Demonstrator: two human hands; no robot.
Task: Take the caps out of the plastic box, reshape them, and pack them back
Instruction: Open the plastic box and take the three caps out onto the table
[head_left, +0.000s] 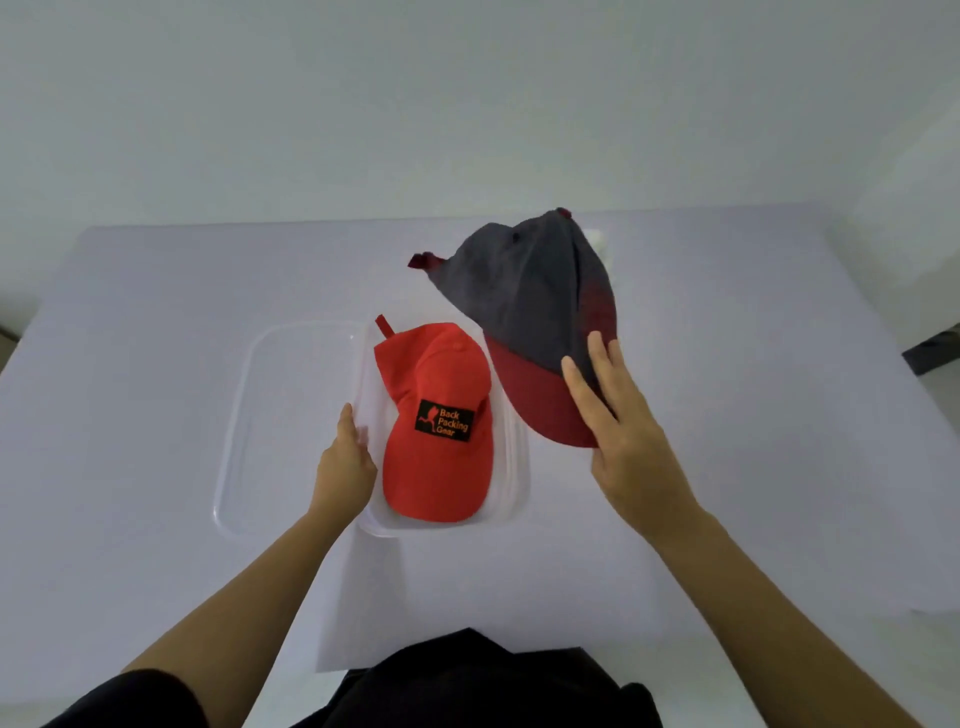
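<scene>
Two caps: right hand (631, 452) fingers (579, 392) pinch the soft, light-looking grey cap (524, 296) by its stiffer brim at 1 o'clock, left hand (345, 467) grips the plastic box (519, 467) rim, red cap (434, 473) lying inside.

cap (436, 415) in box (511, 499) | lid (291, 415) just left of box | second cap (524, 291) right-rear of box | box, lid on table (753, 415)
</scene>
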